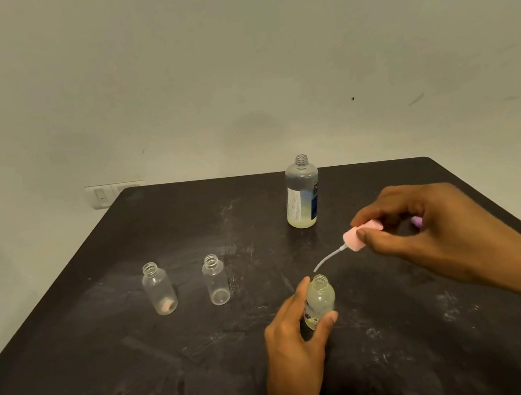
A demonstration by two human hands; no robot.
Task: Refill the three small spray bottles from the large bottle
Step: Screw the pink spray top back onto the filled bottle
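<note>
Left of the left hand's grip (pixel 302 315) on the small bottle (pixel 319 302), bare surface (pixel 110 380) lay open as far as two uncapped small bottles (pixel 216 280) standing well apart from it. Above that grip, the right hand (pixel 432 229) and its pink spray head (pixel 360 237) with its dangling tube (pixel 327 259) blocked the way. Beyond them stood the large bottle (pixel 302 193), with free surface on either side.

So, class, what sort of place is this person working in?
Probably a plain indoor workroom rather than a kitchen or lab: a bare pale wall, a scuffed dark table pushed against it, and a wall switch plate behind the table's far edge.
</note>
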